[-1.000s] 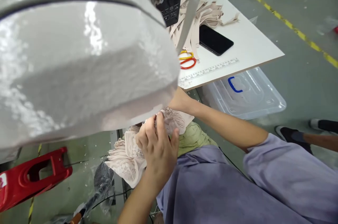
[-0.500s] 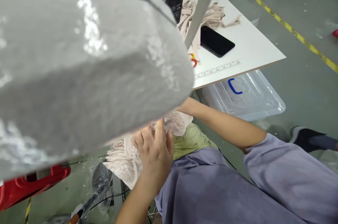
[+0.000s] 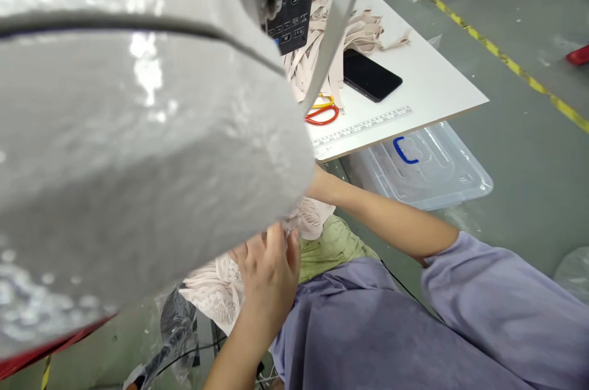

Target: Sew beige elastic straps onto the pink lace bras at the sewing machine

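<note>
Pale pink lace fabric (image 3: 309, 218) lies under the grey sewing machine head (image 3: 151, 151), which hides much of it. My left hand (image 3: 269, 264) is on the lace, its thumb and bent fingers closed at the fabric's edge; the fingertips are partly covered. Behind the machine head's rounded end, my right hand (image 3: 319, 184) shows only near the wrist, beside the lace, with its fingers hidden. More lace pieces (image 3: 216, 292) hang in folds to the left of my left hand. Below the lace is a yellow-green cloth (image 3: 338, 240) on my lap.
On the white table (image 3: 442, 83) lie beige strips (image 3: 363, 31), a black phone (image 3: 372, 75), red-and-yellow-handled scissors (image 3: 323, 114) and a clear ruler (image 3: 368, 125). A control panel (image 3: 289, 16) stands behind the machine. Below is a clear lidded box (image 3: 427, 169).
My view has shifted a little, so the machine head sits lower and further left and more of the scissors shows. My left hand has stayed on the lace; its thumb is closer to the fingers.
</note>
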Motion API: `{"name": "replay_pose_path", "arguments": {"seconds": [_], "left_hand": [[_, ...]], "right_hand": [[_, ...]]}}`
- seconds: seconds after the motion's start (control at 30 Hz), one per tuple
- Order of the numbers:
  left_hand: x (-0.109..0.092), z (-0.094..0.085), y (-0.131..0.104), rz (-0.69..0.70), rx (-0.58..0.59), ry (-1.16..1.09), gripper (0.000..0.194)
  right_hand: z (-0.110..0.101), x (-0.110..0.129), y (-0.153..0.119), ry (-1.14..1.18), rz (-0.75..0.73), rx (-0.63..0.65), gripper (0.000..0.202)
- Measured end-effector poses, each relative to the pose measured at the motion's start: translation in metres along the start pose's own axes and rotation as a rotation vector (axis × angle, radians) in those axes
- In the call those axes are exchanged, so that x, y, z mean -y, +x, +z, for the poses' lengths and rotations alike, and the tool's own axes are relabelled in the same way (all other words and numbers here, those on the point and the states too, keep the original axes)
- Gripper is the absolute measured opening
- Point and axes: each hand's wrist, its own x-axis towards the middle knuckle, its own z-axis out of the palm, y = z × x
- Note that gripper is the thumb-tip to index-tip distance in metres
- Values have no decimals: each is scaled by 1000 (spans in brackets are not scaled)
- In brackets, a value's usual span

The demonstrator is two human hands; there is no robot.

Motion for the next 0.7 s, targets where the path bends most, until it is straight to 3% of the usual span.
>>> {"name": "replay_pose_path", "arguments": {"seconds": [0.07,0.13,0.23,0.37,0.47,0.7], "left_hand": [[6,0,-3,11,-20,-19,47],[18,2,-5,-38,-118,-52,44],[38,8,-6,-250,-220,-187,38],[57,17,-2,-482,-78,-521,35],[60,21,-2,-526,-42,-585,38],[45,21,4,-537,-259,-529,23]], "right_hand": [[2,-3,0,-2,-8,-31,11],[3,-5,0,20,-23,-45,10],[4,-6,-1,53,-28,-49,10],[7,-7,-1,29,-13,-67,12],[8,-9,-1,4,-1,-52,11],[5,-9,-2,4,1,-58,9]]}}
